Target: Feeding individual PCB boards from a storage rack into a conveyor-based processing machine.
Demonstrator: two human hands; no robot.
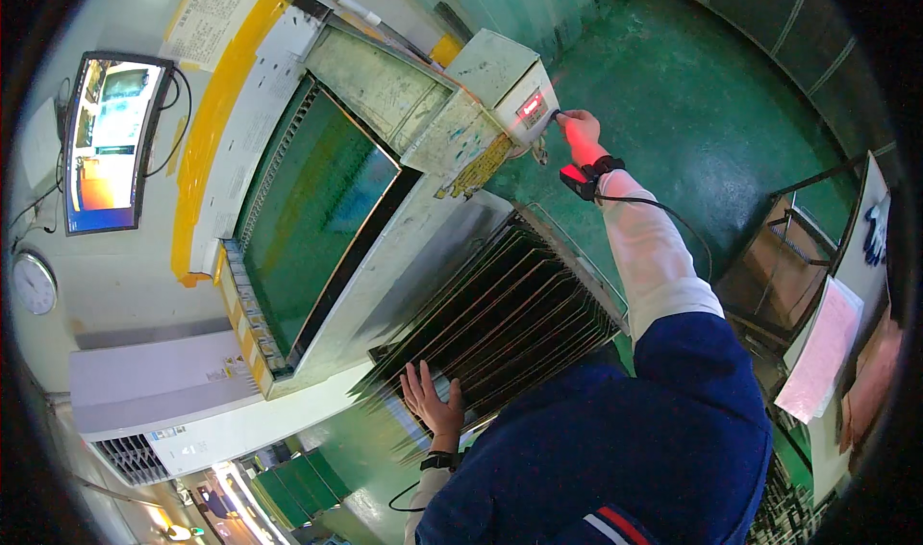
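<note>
My right hand (581, 134) reaches forward to a grey control box (495, 69) with a lit red display (531, 109). Its fingers are closed around a small dark knob (555, 115) on the box's corner; red light falls on the hand and wrist. My left hand (435, 403) is open, fingers spread, against the near left end of a rack of thin dark panels (510, 305) standing on edge in rows. Whether it presses on the panels or only hovers at them, I cannot tell. Both wrists wear black bands with cables.
Left of the rack stands a pale machine with a green surface (322, 189) in its opening. A monitor (115, 141) and a clock (36, 283) hang on the left wall. At right, a board carries a pink sheet (819, 348) and a glove (875, 230). The floor (663, 93) is green.
</note>
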